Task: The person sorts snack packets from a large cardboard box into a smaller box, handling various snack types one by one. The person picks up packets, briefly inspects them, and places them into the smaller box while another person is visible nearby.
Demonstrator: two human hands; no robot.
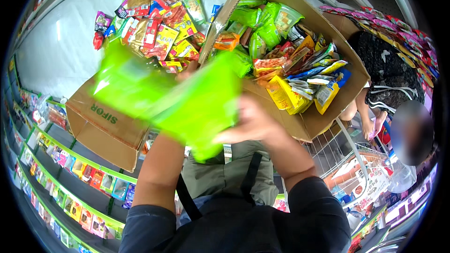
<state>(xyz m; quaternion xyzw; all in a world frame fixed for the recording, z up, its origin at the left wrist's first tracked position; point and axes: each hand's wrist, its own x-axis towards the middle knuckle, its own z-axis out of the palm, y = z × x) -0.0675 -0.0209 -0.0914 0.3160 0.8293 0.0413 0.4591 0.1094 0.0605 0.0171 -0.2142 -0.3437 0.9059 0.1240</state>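
My right hand (pixel 248 121) grips the side of a bright green plastic snack bag (pixel 207 102), which is blurred by motion. More green packaging (pixel 132 77) reaches left from it; whether it is one bag or two cannot be told. My left hand is hidden behind the green packaging, with only the forearm showing below. Right beyond my hands, an open cardboard box (pixel 330 28) holds green snack bags (pixel 269 33) and yellow, blue and red snack packets (pixel 288 95). Behind the green packaging, a pile of mixed snack packets (pixel 151 35) lies on a white surface (pixel 70 49).
The flaps of a cardboard box (pixel 105 126) stick out at the left. Shelves with green price rails (pixel 88 168) curve along the lower left. On the right are a wire shopping cart (pixel 355 158), a person in dark patterned clothing (pixel 379 63) and hanging snack packets (pixel 404 35).
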